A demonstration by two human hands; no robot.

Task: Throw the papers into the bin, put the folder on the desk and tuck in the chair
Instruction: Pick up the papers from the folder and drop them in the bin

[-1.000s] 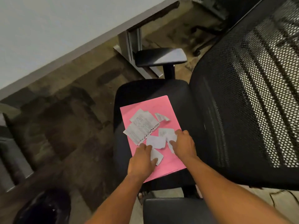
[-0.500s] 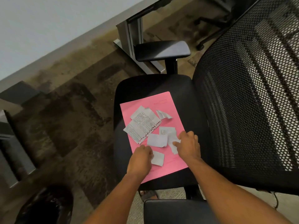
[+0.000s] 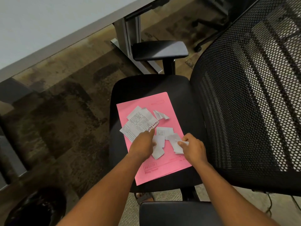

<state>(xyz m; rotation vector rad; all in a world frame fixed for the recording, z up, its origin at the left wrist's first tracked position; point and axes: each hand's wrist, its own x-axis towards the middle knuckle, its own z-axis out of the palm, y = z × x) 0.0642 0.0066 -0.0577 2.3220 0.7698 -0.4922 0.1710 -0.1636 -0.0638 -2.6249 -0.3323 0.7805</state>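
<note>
Over folder (image 3: 169,162), both hands (image 3: 143,145) outstretched

Matt pink card folder (image 3: 171,111), mesh chair (image 3: 252,95)

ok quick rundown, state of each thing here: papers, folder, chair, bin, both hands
papers: torn scraps, loose on the folder, none in the bin yet
folder: pink, closed, flat on the chair seat, not on the desk
chair: pulled out from the desk, not tucked in
bin: on the floor at lower left, dark liner
left hand: on the scraps, gathering
right hand: pinching a scrap
</note>
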